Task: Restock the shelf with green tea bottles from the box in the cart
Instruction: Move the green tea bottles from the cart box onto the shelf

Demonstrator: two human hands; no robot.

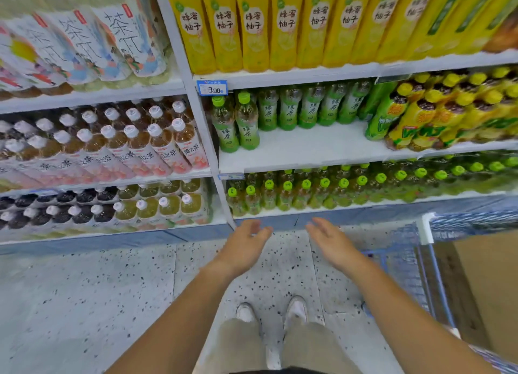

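The green tea bottles [246, 127] stand on the middle shelf [314, 146]. Two are at the front left corner, touching side by side, and a row of more runs along the back, so a wide strip of bare white board shows in front of that row. A blue price tag [212, 88] reading 3.00 hangs on the shelf edge just above the front pair. To the right on the same board, yellow-and-green bottles [426, 116] are packed tight. Tall yellow bottles [252, 29] fill the level above, and green-capped bottles [308, 191] crowd the level below. The person faces the shelving with both bare arms stretched forward and low. The left hand [246, 244] and right hand [330, 242] are near each other over the speckled floor [84, 289], fingers loosely spread, palms turned inward, and neither has hold of anything. At the person's right stands the blue wire cart [406, 261], with the brown cardboard box [490, 284] sitting in it; what is inside the box I cannot tell. White shoes [297, 309] show below.
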